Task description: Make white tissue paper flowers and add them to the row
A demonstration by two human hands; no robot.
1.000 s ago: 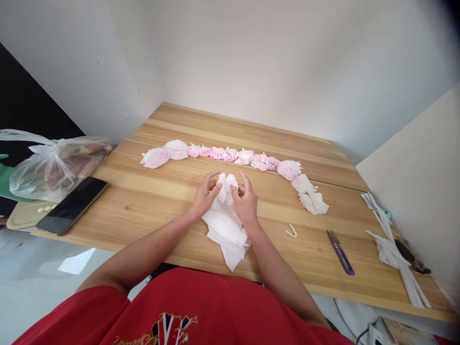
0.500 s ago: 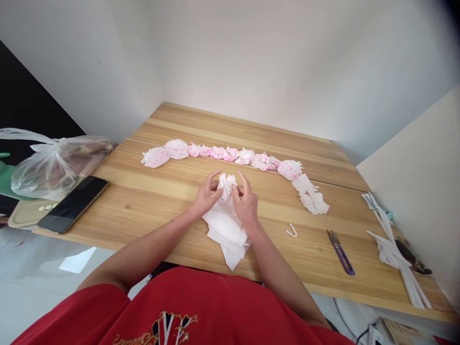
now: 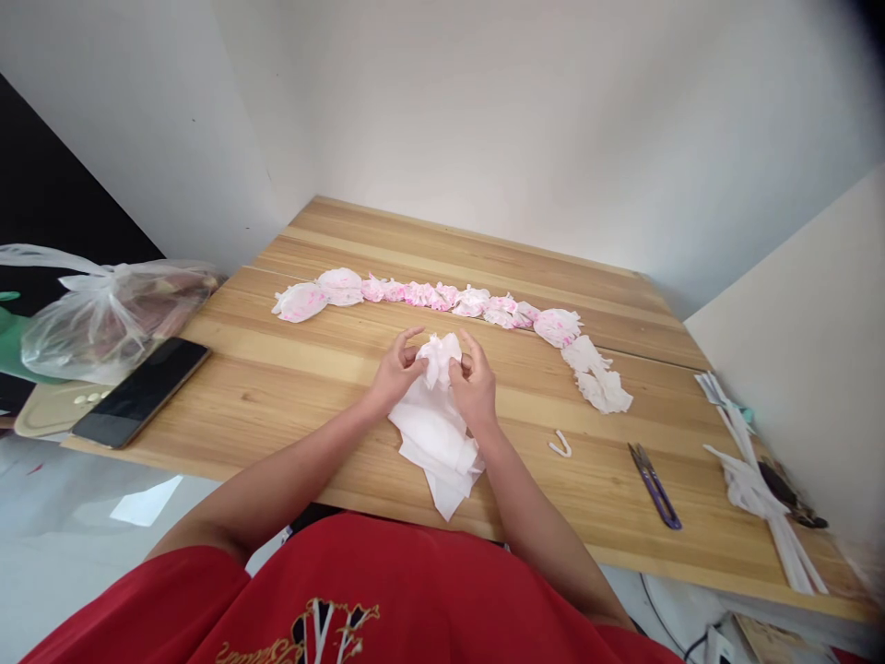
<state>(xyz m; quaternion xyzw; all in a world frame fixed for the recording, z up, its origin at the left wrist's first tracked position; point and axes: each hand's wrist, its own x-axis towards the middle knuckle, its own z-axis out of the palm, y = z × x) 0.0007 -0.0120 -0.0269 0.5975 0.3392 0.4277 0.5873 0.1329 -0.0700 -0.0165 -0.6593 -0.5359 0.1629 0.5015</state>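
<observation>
Between my hands is a gathered white tissue paper flower [image 3: 440, 358], its ruffled layers standing up. My left hand [image 3: 399, 371] pinches its left edge between thumb and fingers. On the other side my right hand [image 3: 474, 378] pinches the right edge, index finger raised. Flat white tissue sheets [image 3: 435, 438] lie just below, their pointed corner hanging toward the table's front edge. Beyond my hands, a curved row of pink-and-white crumpled paper flowers [image 3: 432, 295] stretches across the wooden table [image 3: 290, 369]. A short bent white strip [image 3: 561, 444] rests to the right of my right forearm.
Purple-handled thread snips [image 3: 655, 487] lie on the right. White strips [image 3: 753, 489] and a dark-handled tool [image 3: 788, 496] are at the right edge. On the left are a black phone [image 3: 142, 392] and a tied clear plastic bag [image 3: 117, 314]. A wall borders the table's back.
The ruffled top of the tissue paper flower has been spread wider between my fingers. My hands stay in nearly the same place, and the other things have not moved.
</observation>
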